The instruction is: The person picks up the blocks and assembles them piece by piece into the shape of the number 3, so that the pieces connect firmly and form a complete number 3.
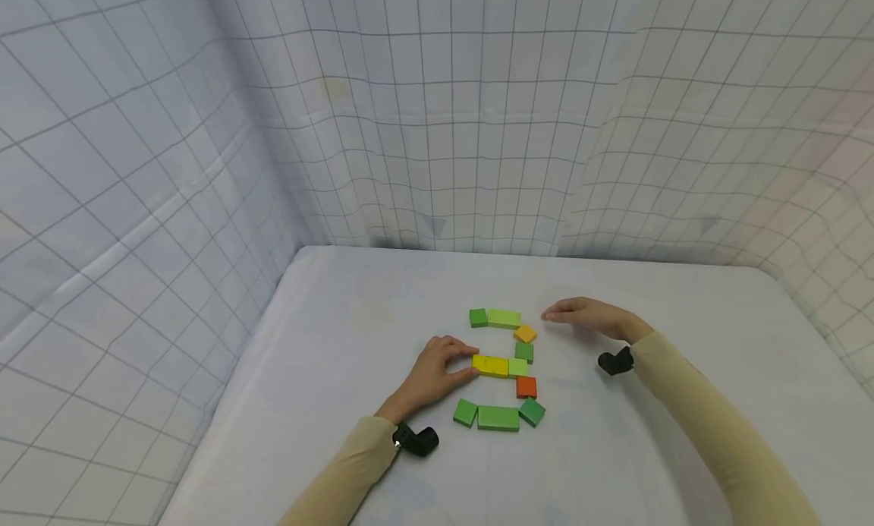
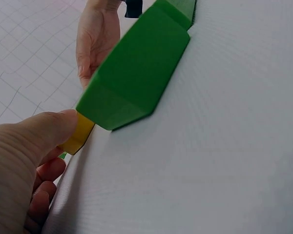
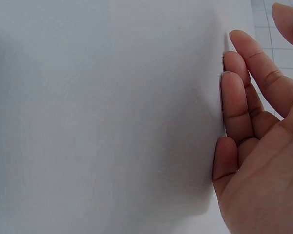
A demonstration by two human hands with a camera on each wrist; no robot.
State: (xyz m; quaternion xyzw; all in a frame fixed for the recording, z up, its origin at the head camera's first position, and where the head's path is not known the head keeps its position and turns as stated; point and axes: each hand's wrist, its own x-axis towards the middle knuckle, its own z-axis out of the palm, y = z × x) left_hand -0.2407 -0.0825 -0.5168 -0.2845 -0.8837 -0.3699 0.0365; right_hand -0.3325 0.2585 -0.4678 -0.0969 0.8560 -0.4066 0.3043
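My left hand (image 1: 432, 370) pinches the left end of a yellow block (image 1: 492, 366) between thumb and fingers. The block lies against a light green square (image 1: 517, 368) in the head view. In the left wrist view the thumb is on the yellow block (image 2: 82, 132), partly hidden behind a large green block (image 2: 132, 73). My right hand (image 1: 590, 316) rests on the table right of the blocks, holding nothing, its fingers loosely bent. Nearest to it are an orange-yellow block (image 1: 525, 334) and a long light green block (image 1: 504, 319). The right wrist view shows its fingers (image 3: 234, 102) against the white cloth.
Below the yellow block lie a red-orange square (image 1: 526, 387), a tilted green block (image 1: 532, 412), a long green block (image 1: 498, 418) and a small green block (image 1: 466, 413). Green squares (image 1: 523, 352) continue above. Gridded white curtains (image 1: 437, 146) border the white table (image 1: 328, 344).
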